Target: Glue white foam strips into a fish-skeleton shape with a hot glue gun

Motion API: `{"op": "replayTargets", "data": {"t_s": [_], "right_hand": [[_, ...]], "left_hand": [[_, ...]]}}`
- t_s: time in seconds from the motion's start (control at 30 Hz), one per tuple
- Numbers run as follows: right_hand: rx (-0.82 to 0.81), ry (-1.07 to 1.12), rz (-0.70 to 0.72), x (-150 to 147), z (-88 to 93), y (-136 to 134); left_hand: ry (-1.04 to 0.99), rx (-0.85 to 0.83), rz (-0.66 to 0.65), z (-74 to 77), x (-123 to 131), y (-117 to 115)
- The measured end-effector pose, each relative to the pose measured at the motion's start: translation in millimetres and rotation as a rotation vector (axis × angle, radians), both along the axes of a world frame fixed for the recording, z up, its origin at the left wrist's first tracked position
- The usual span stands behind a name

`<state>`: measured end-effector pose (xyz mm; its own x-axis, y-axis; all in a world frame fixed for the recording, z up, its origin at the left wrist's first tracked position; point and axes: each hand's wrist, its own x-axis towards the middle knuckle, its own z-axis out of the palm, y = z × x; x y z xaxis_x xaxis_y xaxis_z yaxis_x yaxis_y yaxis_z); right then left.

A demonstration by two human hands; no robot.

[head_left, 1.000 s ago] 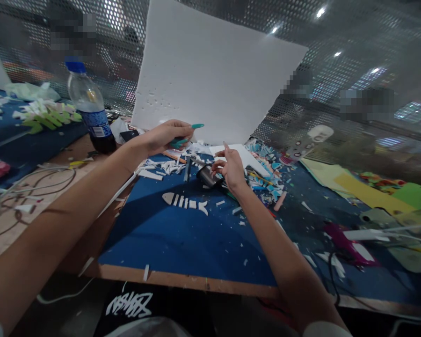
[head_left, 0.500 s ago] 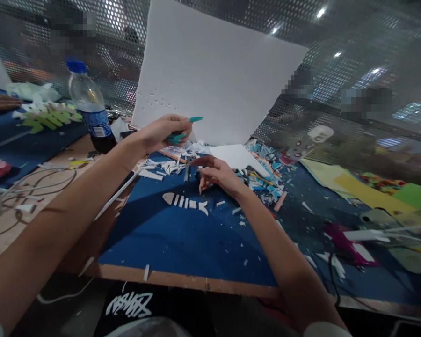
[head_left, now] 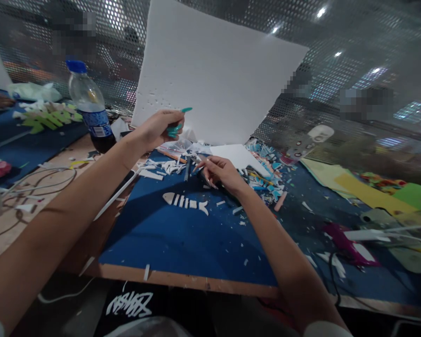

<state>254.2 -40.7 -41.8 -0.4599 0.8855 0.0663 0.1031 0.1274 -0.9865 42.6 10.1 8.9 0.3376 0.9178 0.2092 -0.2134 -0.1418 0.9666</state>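
Note:
My left hand point(head_left: 157, 130) hovers above the far edge of the blue mat point(head_left: 182, 238), fingers closed round a teal thing point(head_left: 176, 127) that I cannot identify. My right hand point(head_left: 221, 172) rests low on the mat among white scraps point(head_left: 164, 166). Its fingers are curled and pinched toward the scraps, and what they hold, if anything, is hidden. A white fish-skeleton cutout point(head_left: 185, 202) lies flat on the mat just in front of my right hand. A white cut shape point(head_left: 238, 157) lies behind that hand.
A large white foam board point(head_left: 214, 75) leans on the perforated mesh behind. A plastic bottle point(head_left: 89, 110) stands at the left, cables point(head_left: 38, 182) lie nearer. Blue and white scraps point(head_left: 266, 175), yellow and green sheets point(head_left: 372, 194) and a magenta tool point(head_left: 347, 243) are at the right.
My right hand turned over and dropped onto the mat, covering the dark cylinder it was beside. My left hand lifted a little and drew back to the left with the teal thing.

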Motion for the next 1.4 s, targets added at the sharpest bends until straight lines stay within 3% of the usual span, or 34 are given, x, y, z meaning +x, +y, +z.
{"op": "replayTargets", "data": {"t_s": [0.23, 0.5, 0.63, 0.8, 1.17, 1.4], "right_hand": [[0.009, 0.017, -0.189, -0.7, 0.7, 2.3], [0.059, -0.129, -0.241, 2.3, 4.5, 2.1], [0.080, -0.163, -0.188, 1.4, 6.1, -1.2], [0.129, -0.238, -0.221, -0.6, 3.0, -2.8], [0.161, -0.320, -0.183, 1.5, 1.2, -0.1], [0.159, -0.358, -0.171, 1.5, 1.1, 0.1]], "left_hand": [[-0.061, -0.081, 0.008, -0.6, -3.3, 4.7], [0.085, -0.001, 0.181, -2.3, -1.5, 9.0], [0.157, 0.036, 0.089, -3.6, -2.0, 8.5], [0.260, 0.095, -0.029, -6.2, -4.8, 8.7], [0.255, 0.144, -0.151, -3.5, -10.0, 7.0], [0.122, 0.125, -0.112, -2.4, -14.2, 8.4]]}}
